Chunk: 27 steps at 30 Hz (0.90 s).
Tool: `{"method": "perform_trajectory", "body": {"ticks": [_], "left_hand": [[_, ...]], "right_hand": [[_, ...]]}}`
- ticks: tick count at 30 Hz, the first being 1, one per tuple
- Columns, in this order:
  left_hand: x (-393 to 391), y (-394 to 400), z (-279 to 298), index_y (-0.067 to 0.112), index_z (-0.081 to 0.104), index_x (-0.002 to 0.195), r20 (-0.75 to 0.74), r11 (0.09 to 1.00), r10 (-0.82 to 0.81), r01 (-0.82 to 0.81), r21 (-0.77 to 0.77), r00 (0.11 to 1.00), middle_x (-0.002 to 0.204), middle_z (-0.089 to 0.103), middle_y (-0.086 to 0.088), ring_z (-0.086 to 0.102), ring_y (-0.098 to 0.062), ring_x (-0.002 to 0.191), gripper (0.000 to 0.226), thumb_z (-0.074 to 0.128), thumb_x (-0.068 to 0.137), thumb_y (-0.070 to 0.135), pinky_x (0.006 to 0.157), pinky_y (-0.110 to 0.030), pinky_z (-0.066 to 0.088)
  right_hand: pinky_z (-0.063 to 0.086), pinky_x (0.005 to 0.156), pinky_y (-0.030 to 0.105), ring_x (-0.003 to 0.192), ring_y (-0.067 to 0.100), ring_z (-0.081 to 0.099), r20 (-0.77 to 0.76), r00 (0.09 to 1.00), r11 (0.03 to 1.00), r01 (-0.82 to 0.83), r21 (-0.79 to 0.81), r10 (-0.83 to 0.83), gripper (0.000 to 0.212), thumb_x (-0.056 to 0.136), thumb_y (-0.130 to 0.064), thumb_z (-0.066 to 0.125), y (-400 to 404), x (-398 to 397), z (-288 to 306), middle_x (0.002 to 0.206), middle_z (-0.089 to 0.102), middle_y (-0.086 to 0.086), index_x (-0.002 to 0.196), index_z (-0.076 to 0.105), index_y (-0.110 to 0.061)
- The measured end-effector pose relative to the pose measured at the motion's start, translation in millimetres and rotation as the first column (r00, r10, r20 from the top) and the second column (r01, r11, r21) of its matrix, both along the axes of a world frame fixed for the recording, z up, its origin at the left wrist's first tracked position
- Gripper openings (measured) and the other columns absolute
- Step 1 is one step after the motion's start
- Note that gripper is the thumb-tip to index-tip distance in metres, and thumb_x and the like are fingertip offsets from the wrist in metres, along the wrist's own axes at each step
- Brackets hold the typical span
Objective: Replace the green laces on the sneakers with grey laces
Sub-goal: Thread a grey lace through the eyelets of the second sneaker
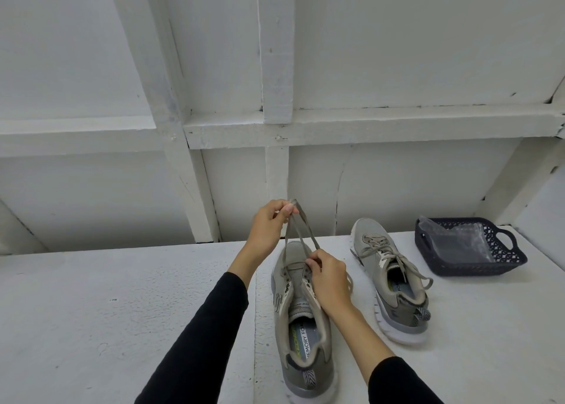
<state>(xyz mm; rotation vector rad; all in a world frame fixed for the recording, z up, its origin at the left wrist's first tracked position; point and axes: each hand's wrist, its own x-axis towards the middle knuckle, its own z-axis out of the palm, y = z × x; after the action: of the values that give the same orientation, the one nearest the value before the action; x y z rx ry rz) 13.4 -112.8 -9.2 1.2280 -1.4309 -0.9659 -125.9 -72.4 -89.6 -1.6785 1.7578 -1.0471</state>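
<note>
From the head camera, the near sneaker [301,321] lies on the white desk [122,312], long axis running away, toe toward the wall; the left hand [270,223] pinches the grey lace [301,223] pulled up taut; the right hand [328,276] pinches the lace at the eyelets; the second sneaker [389,278], laced, lies beside it on the right, toe also toward the wall; the dark basket [504,250] holds a clear plastic bag [458,241].

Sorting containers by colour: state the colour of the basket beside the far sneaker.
Dark navy basket, openwork sides; head view, the only one.
</note>
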Motion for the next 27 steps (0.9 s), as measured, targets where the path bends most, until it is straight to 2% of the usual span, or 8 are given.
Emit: {"method": "perform_trajectory", "body": {"ticks": [3, 6, 10, 13, 17, 19, 22, 27], "left_hand": [[-1, -2, 0, 0.022, 0.065, 0.082, -0.014, 1.0, -0.001, 0.001, -0.005, 1.0, 0.087, 0.059, 0.007, 0.053, -0.006, 0.08, 0.025, 0.049, 0.101, 0.021, 0.081, -0.021, 0.047], [-2, 0, -2, 0.017, 0.064, 0.083, -0.061, 1.0, -0.005, 0.006, 0.011, 0.998, 0.087, 0.06, 0.005, 0.056, -0.006, 0.079, 0.024, 0.049, 0.101, 0.019, 0.076, -0.018, 0.048], [-1, 1, -5, 0.019, 0.066, 0.081, -0.108, 0.999, -0.026, 0.029, 0.03, 0.994, 0.091, 0.063, -0.001, 0.059, -0.016, 0.086, 0.025, 0.051, 0.101, 0.021, 0.077, -0.027, 0.054], [-3, 4, -2, 0.018, 0.068, 0.086, -0.072, 0.999, -0.017, 0.019, 0.03, 0.997, 0.09, 0.062, 0.0, 0.058, -0.015, 0.081, 0.024, 0.05, 0.101, 0.022, 0.073, -0.028, 0.053], [6, 4, -2, 0.013, 0.071, 0.102, 0.026, 0.995, 0.005, -0.007, 0.098, 1.0, 0.072, 0.052, 0.009, 0.045, -0.011, 0.067, 0.028, 0.047, 0.103, 0.025, 0.06, -0.022, 0.041], [14, 5, -1, 0.011, 0.071, 0.106, 0.055, 0.988, 0.005, -0.013, 0.153, 0.998, 0.065, 0.045, 0.011, 0.04, -0.011, 0.062, 0.028, 0.048, 0.102, 0.026, 0.057, -0.021, 0.037], [26, 8, 4, 0.007, 0.069, 0.107, 0.036, 0.981, 0.006, -0.013, 0.194, 0.999, 0.058, 0.045, 0.017, 0.038, -0.005, 0.055, 0.024, 0.054, 0.1, 0.024, 0.054, -0.018, 0.034], [39, 10, 8, 0.012, 0.068, 0.102, 0.03, 0.988, 0.092, -0.095, 0.12, 0.995, 0.074, 0.049, 0.009, 0.042, -0.007, 0.067, 0.021, 0.047, 0.102, 0.019, 0.063, -0.022, 0.036]], "right_hand": [[0.037, 0.058, 0.006, 0.074, 0.012, 0.057, 0.025, 1.0, 1.0, -0.006, 0.0, 0.006, 0.01, 0.095, -0.009, 0.058, 4, 11, -3, 0.078, 0.062, -0.002, 0.09, 0.067, -0.008], [0.037, 0.057, 0.008, 0.071, 0.014, 0.055, 0.039, 0.999, 1.0, 0.014, -0.01, -0.014, 0.011, 0.094, -0.007, 0.058, 9, 16, -6, 0.075, 0.06, 0.0, 0.085, 0.064, -0.009], [0.037, 0.058, 0.019, 0.071, 0.016, 0.058, 0.037, 0.998, 0.999, 0.041, 0.029, -0.042, 0.015, 0.096, -0.011, 0.056, 10, 17, -9, 0.076, 0.061, 0.001, 0.082, 0.059, -0.015], [0.037, 0.056, 0.016, 0.071, 0.012, 0.057, 0.056, 0.998, 0.998, 0.034, 0.045, -0.037, 0.014, 0.096, -0.012, 0.054, 11, 16, -7, 0.078, 0.062, 0.0, 0.083, 0.057, -0.017], [0.038, 0.048, 0.008, 0.065, 0.01, 0.052, 0.288, 0.957, 0.992, 0.0, 0.129, -0.038, 0.012, 0.099, -0.013, 0.049, 10, 14, 18, 0.079, 0.059, -0.002, 0.09, 0.057, -0.012], [0.039, 0.051, 0.01, 0.065, 0.014, 0.052, 0.413, 0.906, 0.991, 0.045, 0.123, -0.092, 0.015, 0.099, -0.014, 0.048, 5, 11, 38, 0.076, 0.059, -0.001, 0.087, 0.057, -0.011], [0.043, 0.062, 0.026, 0.061, 0.013, 0.052, 0.589, 0.801, 0.992, 0.124, 0.005, -0.104, 0.019, 0.1, -0.015, 0.047, -6, 4, 66, 0.066, 0.055, -0.001, 0.082, 0.053, -0.012], [0.033, 0.053, 0.03, 0.054, 0.013, 0.039, 0.463, 0.831, 0.909, 0.401, -0.116, -0.308, 0.024, 0.102, -0.02, 0.041, -10, -18, 73, 0.062, 0.045, -0.002, 0.08, 0.048, -0.014]]}}
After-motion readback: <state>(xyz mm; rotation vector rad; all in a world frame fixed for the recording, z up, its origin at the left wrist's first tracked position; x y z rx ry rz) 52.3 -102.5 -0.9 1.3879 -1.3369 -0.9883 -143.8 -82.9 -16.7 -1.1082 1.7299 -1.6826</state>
